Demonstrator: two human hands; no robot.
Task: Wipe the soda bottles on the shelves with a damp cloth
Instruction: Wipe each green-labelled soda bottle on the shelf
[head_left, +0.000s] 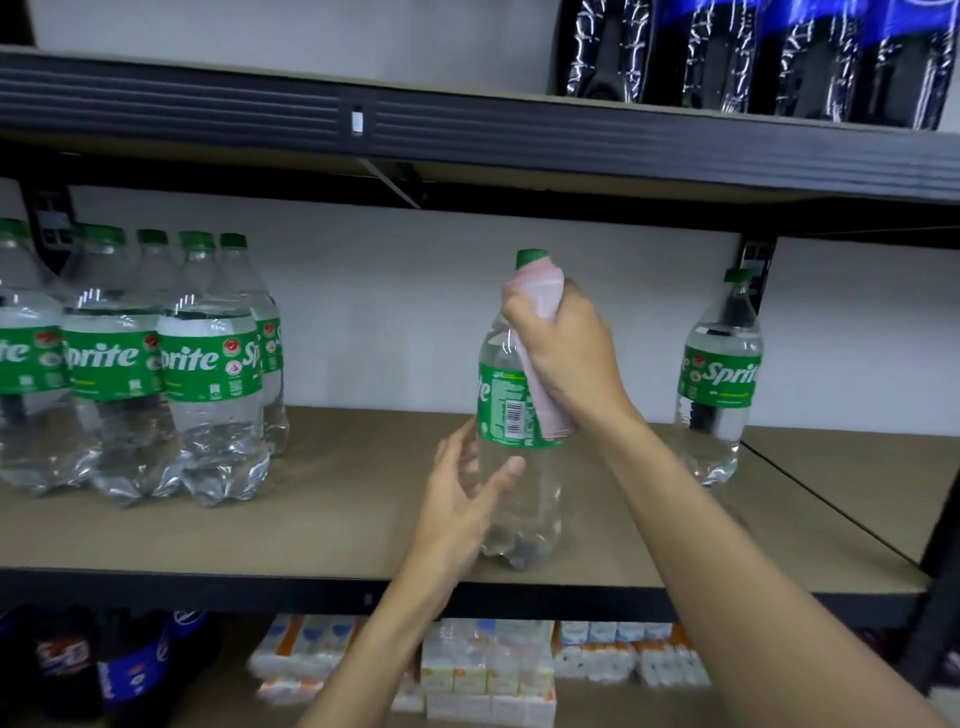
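A clear Sprite bottle (511, 415) with a green cap and green label stands near the front of the middle shelf (337, 499). My right hand (566, 348) grips a pink cloth (540, 293) wrapped round the bottle's neck and shoulder. The cloth hangs down over the label's right side. My left hand (467, 493) is at the bottle's lower left, fingers spread and lightly bent, thumb touching the clear body.
Several Sprite bottles (130, 364) stand grouped at the shelf's left. One more Sprite bottle (719, 379) stands at the right by a black upright. Dark cola bottles (753, 52) fill the top shelf. Below are small cartons (488, 670) and dark bottles (104, 660).
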